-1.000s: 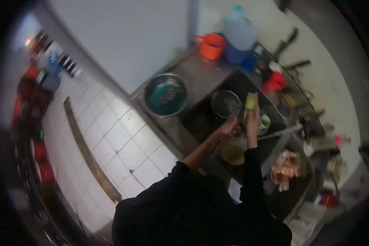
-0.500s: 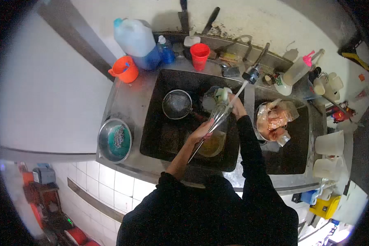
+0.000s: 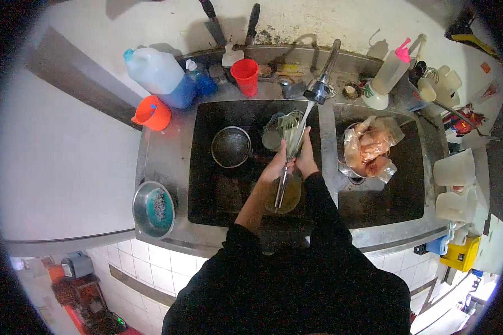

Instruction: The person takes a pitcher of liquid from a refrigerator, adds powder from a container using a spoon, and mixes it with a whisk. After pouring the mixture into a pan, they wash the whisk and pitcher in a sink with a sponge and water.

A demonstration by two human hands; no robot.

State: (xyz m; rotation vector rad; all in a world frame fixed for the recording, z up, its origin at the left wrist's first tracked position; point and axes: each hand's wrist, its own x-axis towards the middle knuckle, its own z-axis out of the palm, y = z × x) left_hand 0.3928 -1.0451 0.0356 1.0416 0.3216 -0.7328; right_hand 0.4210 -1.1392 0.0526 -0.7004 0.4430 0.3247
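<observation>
Over the left sink basin, I hold a metal whisk tilted, its wire loops toward the tap and its handle toward me. My left hand is closed round it where wires and handle meet. My right hand wraps the wires from the right side. Water from the running tap falls onto the whisk's loops. Below the handle lies a round container with yellowish liquid, partly covered by my hands. A round mesh strainer rests in the basin to the left.
In the right basin sits a bowl with plastic-wrapped, orange-pink food. A steel bowl with a scourer in green liquid stands on the left ledge. Behind are an orange mug, a blue-liquid jug and a red cup.
My right hand has slid down from the whisk's head, where a pale sponge-like thing showed, toward my left hand. The whisk now stands steeper, its loops under the water. My view has shifted.
</observation>
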